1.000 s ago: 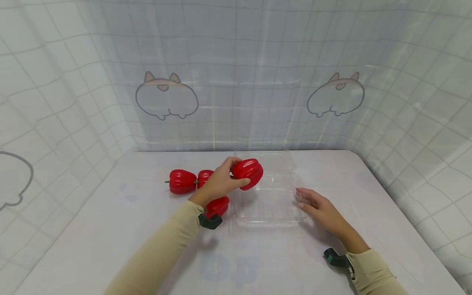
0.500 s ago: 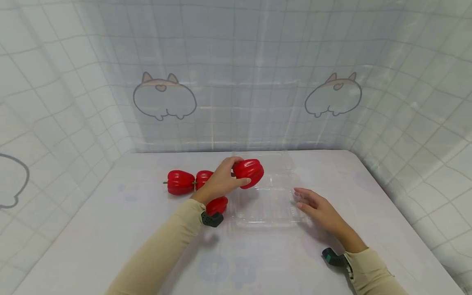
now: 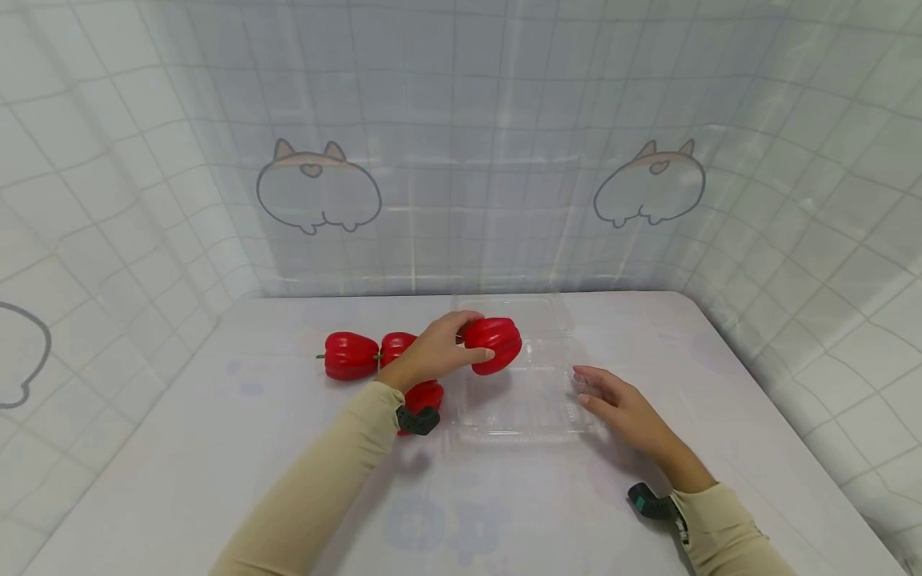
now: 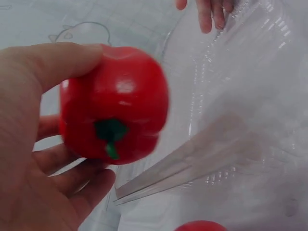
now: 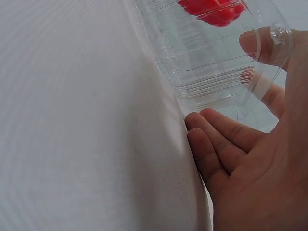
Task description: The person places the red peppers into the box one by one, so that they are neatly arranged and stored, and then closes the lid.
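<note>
My left hand [image 3: 438, 349] grips a red bell pepper [image 3: 493, 346] and holds it above the clear plastic container [image 3: 519, 433]. In the left wrist view the thumb lies over the top of the pepper [image 4: 120, 96] and the other fingers are around and below it; the green stem faces the camera. My right hand [image 3: 630, 412] is at the container's right side, fingers fairly straight. The right wrist view has the thumb and a finger against the container's clear wall [image 5: 202, 62], the other fingertips low by the white surface.
Left of the container lie more red peppers: one at the far left [image 3: 350, 356], a second beside it [image 3: 395, 346], another [image 3: 426, 394] partly behind the left wrist. The container's raised lid [image 3: 511, 306] stands toward the back. Gridded curtains surround the white table [image 3: 216, 448].
The left hand and its pepper have shifted slightly to the right and lower over the container. The right hand stays at the container's side. The head view has shifted a little.
</note>
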Action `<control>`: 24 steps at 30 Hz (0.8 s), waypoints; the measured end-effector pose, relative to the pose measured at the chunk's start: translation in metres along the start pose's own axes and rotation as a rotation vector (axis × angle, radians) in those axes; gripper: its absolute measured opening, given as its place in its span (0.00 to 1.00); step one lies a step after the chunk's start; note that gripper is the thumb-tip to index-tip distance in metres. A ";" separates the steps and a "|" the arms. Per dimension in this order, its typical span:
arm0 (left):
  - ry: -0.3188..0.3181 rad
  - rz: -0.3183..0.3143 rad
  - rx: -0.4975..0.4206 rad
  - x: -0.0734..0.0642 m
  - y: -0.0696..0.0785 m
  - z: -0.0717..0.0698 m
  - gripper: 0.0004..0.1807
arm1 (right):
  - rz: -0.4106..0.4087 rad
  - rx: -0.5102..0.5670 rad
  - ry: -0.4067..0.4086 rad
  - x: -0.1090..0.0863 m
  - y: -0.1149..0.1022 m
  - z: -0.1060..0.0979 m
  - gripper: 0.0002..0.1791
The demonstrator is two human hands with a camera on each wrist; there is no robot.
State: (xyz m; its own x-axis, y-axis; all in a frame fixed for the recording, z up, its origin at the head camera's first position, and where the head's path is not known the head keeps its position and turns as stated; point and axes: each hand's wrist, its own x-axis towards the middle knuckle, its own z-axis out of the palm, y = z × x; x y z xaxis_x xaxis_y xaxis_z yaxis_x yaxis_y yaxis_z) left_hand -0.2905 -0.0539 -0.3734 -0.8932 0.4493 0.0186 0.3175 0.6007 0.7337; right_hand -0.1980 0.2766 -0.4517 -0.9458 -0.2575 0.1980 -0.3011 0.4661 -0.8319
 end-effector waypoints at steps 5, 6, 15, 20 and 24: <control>-0.059 -0.033 0.005 0.000 0.000 -0.001 0.41 | 0.010 0.002 -0.002 0.000 -0.001 0.000 0.28; -0.067 -0.034 0.005 0.000 0.000 -0.001 0.41 | 0.010 0.002 -0.002 0.000 -0.001 0.000 0.28; -0.108 -0.040 0.006 0.000 -0.004 -0.002 0.41 | 0.005 0.006 0.002 0.000 0.000 0.000 0.27; -0.133 -0.067 0.035 0.000 -0.004 -0.002 0.41 | 0.003 0.007 0.003 0.000 0.000 0.000 0.27; -0.150 -0.048 0.055 0.001 -0.003 -0.002 0.42 | 0.000 0.013 0.005 0.000 0.000 0.000 0.27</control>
State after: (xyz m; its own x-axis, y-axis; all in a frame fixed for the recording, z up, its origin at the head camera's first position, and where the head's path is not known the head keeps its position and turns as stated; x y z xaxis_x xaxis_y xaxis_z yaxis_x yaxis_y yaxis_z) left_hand -0.2928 -0.0566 -0.3737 -0.8513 0.5106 -0.1207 0.2960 0.6573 0.6930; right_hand -0.1980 0.2767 -0.4515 -0.9464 -0.2533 0.2007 -0.2996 0.4549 -0.8386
